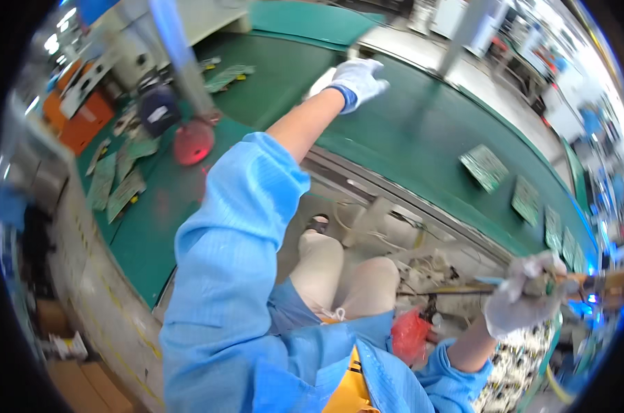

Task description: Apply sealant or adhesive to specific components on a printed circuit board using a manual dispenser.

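Observation:
My left hand point(359, 81), in a white glove with a blue cuff, reaches out over the green conveyor belt point(408, 131). Its fingers are apart and point away to the right, with nothing visible in them. A white object point(320, 85) shows partly behind that wrist. My right hand point(522, 299), also gloved in white, is at the lower right beside the belt's near edge. Its fingers close round a small greenish thing, mostly hidden and blurred. Beyond it, several green circuit boards lie in a row on the belt, the nearest to the middle being a larger board point(484, 167).
More circuit boards point(113, 175) lie on the green surface at left, near a glowing red round object point(193, 142) and a metal post point(184, 62). An orange bin point(78, 113) stands behind. Many small parts point(515, 368) are heaped at lower right, near a red plastic bag point(410, 336).

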The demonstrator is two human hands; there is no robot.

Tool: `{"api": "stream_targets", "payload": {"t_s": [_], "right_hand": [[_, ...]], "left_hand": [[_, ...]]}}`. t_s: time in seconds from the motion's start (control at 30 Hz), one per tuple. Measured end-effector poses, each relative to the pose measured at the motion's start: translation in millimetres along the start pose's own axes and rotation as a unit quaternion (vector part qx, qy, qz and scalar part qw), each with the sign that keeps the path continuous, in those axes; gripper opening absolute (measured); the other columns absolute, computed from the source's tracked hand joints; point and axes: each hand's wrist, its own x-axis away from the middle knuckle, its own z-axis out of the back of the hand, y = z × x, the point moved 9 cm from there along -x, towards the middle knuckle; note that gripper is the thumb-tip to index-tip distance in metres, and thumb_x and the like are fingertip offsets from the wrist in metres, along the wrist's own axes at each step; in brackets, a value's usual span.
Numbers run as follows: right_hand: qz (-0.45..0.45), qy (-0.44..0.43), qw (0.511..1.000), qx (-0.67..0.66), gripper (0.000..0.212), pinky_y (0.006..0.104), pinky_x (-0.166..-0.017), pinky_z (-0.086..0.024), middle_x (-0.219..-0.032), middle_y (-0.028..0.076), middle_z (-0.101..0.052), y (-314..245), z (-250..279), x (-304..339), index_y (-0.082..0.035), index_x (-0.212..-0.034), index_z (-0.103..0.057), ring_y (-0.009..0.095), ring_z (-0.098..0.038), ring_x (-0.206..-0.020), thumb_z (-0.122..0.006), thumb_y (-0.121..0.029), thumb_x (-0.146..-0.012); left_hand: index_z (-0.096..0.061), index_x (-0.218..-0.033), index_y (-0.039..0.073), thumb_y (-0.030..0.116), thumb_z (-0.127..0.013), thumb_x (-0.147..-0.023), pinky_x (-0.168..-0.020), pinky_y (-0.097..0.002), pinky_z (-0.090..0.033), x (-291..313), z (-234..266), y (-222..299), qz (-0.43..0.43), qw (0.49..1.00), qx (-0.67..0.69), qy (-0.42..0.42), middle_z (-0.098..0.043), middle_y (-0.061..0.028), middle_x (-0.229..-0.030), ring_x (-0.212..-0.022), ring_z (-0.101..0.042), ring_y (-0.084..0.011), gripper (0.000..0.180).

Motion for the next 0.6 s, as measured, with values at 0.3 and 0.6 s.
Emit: {"api": "stream_targets", "payload": {"t_s": [0.3,0.6], "right_hand": [[0.098,0.070,0.980,0.160,0.049,0.0217,-0.036,-0.029,-0.068,0.013,-0.055,-11,-3,6,0.000,-0.101,-0.058,0.011,-0.037,-0.034,-0.041,-0.046,-0.098],[0.069,0.084,0.981,0.158,0.050,0.0213,-0.033,-0.025,-0.067,0.012,-0.053,-17,-1,16,0.001,-0.100,-0.057,0.011,-0.031,-0.031,-0.037,-0.045,-0.099]], "left_hand": [[-0.038,-0.140,0.014,0.063,-0.061,-0.074,-0.106,-0.0435,-0.034,78,-108,274,-0.356,0.934,-0.039,0.006,-0.042,-0.0183,-0.138,-0.130,-0.039,-0.0351,0.085],[-0.057,-0.117,0.005,0.049,-0.049,-0.093,-0.080,-0.0339,-0.052,68,-75,159,-0.012,0.804,0.571,-0.168,-0.066,-0.0103,-0.103,-0.089,-0.066,-0.0217,0.050]]}}
